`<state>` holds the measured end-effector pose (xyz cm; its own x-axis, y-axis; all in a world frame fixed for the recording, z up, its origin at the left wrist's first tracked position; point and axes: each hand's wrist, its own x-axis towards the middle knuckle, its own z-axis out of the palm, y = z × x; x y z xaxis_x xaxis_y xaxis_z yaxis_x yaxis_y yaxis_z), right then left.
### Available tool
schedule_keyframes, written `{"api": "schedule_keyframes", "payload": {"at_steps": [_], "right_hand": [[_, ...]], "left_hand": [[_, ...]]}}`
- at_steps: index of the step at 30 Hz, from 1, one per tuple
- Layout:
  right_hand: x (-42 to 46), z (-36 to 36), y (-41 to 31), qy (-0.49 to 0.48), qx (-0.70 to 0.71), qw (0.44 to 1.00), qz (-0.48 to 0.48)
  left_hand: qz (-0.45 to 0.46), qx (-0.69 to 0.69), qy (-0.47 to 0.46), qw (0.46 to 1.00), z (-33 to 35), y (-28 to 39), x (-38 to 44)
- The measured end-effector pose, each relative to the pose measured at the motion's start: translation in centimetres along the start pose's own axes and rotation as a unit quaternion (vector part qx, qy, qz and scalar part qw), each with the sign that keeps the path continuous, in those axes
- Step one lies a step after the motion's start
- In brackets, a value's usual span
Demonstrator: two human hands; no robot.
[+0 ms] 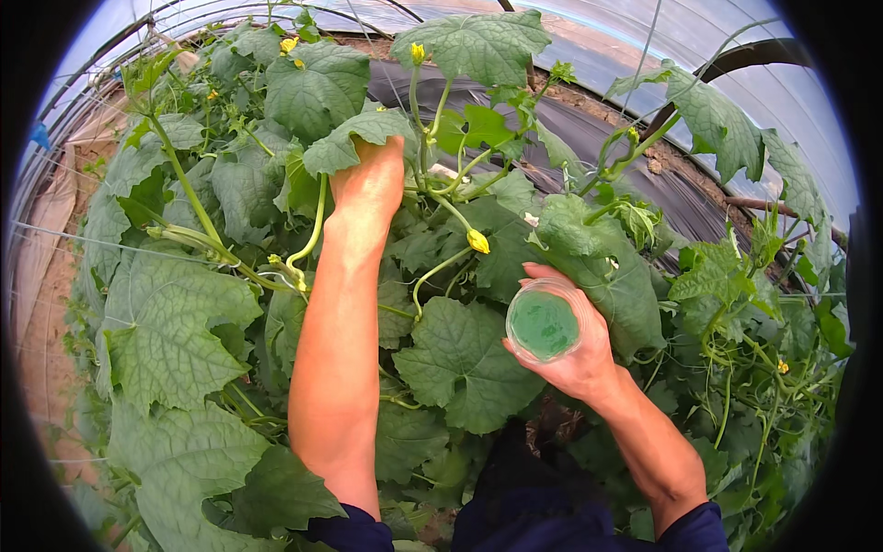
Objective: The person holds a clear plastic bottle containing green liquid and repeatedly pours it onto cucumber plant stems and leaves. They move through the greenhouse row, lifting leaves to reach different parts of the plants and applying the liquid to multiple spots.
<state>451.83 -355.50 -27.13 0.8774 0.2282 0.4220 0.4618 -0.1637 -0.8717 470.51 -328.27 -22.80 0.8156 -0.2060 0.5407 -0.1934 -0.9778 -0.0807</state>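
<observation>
My right hand (pixel 579 352) is wrapped around a clear cup (pixel 543 323) of green liquid, held in front of broad green leaves. My left hand (pixel 372 165) reaches up into the vines; a lobed leaf (pixel 362 134) covers its fingers, so whether they hold anything is hidden. Just right of that hand, several stems meet at a vine node (pixel 424 183). A yellow flower bud (pixel 477 241) hangs on a curved stalk between my hands, and another yellow bud (pixel 417 54) stands upright above.
Dense leafy vines surround both arms. Thin support strings (pixel 110 241) cross at the left. Behind the plants lie black plastic film (pixel 614 165) and the greenhouse's clear sheeting (pixel 779 103) over curved ribs. Bare soil (pixel 52 331) shows along the left side.
</observation>
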Motion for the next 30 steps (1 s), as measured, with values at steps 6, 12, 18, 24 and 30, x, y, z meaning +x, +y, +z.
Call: {"api": "schedule_keyframes", "payload": {"at_steps": [6,12,18,24,30], "right_hand": [[0.1,1.4,0.8,-0.007,0.016,1.000,0.017],[0.8,4.2,2.0,-0.040,0.051,0.997,0.046],[1.8,8.1,3.9,-0.073,0.136,0.982,0.105],[3.7,8.9,4.0,-0.102,0.230,0.942,0.221],[4.3,8.8,4.2,-0.108,0.195,0.943,0.249]], "left_hand": [[0.146,0.203,-0.069,0.966,-0.7,-0.9,-0.6],[0.127,0.238,-0.076,0.960,-0.9,-0.1,-0.8],[0.203,0.214,-0.019,0.955,0.3,0.6,-0.2],[0.134,0.061,0.021,0.989,-1.0,3.4,0.6],[0.040,0.078,-0.117,0.989,-2.9,3.9,1.0]]}}
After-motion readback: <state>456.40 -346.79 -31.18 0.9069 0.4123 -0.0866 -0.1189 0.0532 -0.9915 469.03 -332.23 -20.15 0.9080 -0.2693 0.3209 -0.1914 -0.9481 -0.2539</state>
